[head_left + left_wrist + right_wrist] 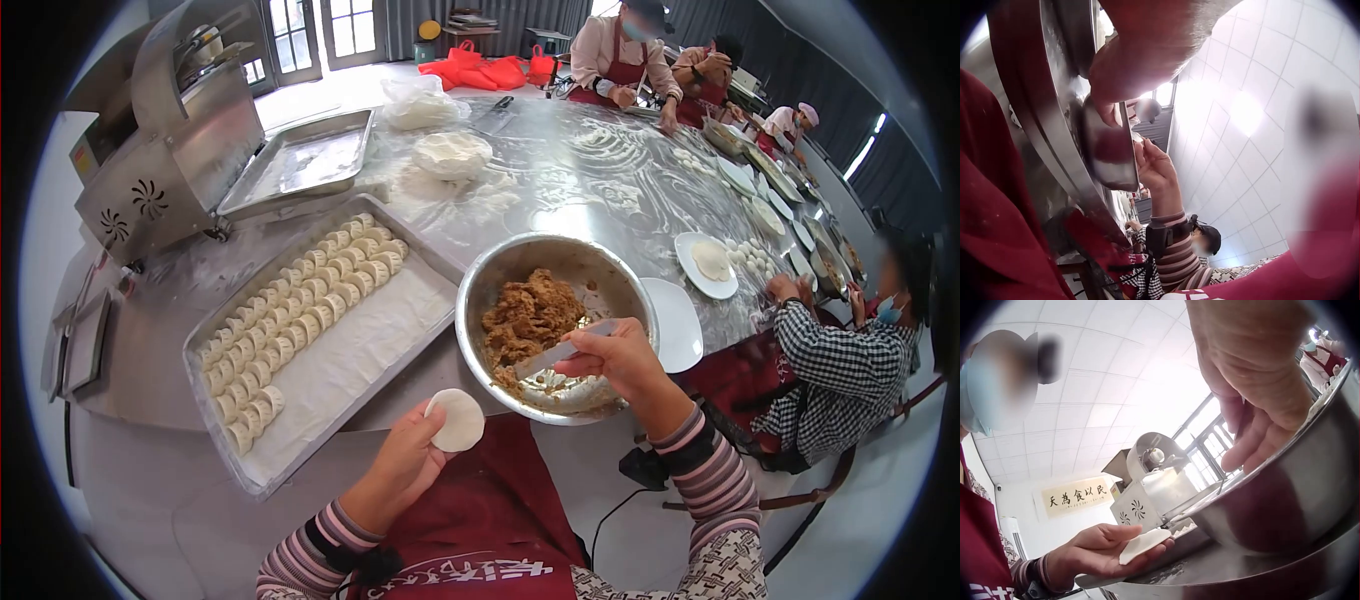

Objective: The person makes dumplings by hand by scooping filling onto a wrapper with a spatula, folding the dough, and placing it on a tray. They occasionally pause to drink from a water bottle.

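1. Honestly, the wrapper just lies loose on the left hand's near-flat fingers, left of the bowl and below its rim. Nothing pinches it, so a tilt could slide it off.
2. Right hand is curled tight round the spatula, blade down in the filling inside the bowl. Overload it and the wrapper might tear or not seal.
3. A hard scrape could shove the bowl off the table edge, or into the tray left of it.
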The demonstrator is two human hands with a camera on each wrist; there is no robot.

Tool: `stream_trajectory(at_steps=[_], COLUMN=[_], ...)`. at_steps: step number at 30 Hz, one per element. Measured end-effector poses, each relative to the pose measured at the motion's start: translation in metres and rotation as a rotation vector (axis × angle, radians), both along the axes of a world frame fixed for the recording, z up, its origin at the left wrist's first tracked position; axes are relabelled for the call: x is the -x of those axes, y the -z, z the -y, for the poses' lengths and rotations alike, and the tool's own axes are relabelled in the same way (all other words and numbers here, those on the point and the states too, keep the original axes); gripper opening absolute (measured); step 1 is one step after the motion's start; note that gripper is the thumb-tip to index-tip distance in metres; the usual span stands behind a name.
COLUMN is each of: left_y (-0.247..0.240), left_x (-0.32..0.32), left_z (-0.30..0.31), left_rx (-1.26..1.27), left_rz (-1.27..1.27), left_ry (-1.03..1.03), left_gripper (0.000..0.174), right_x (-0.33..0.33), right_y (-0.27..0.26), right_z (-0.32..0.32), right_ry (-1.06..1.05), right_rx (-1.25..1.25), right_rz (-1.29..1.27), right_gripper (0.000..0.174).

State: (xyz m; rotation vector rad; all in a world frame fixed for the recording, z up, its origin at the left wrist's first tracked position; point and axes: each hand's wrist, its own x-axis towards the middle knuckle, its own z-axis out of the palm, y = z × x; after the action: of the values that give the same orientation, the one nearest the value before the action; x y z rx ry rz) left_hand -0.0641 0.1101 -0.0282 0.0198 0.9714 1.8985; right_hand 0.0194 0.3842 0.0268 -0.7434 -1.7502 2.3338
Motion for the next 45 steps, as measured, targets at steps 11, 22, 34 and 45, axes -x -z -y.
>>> stream_trajectory(at_steps=[11, 22, 34, 45], left_y=[-0.002, 0.000, -0.010, -0.007], left_x=[0.002, 0.002, -0.009, -0.011], left_z=[-0.030, -0.023, -0.002, -0.003], left_rx=[-0.150, -0.187, -0.275, -0.255], left_rz=[0.066, 0.166, 0.180, 0.153], left_ry=[0.039, -0.021, -0.068, -0.078], left_gripper=[0.047, 0.047, 0.055, 0.057], right_x=[-0.007, -0.023, -0.057, -0.072], right_y=[-0.017, -0.033, 0.006, -0.009], right_z=[0.016, 0.039, 0.120, 0.118], right_ry=[0.003, 0.117, -0.412, -0.309], right_rx=[-0.064, 0.080, -1.805, -1.770], right_rz=[-0.052, -0.150, -0.823, -0.816], right_gripper=[0.020, 0.018, 0.015, 0.016])
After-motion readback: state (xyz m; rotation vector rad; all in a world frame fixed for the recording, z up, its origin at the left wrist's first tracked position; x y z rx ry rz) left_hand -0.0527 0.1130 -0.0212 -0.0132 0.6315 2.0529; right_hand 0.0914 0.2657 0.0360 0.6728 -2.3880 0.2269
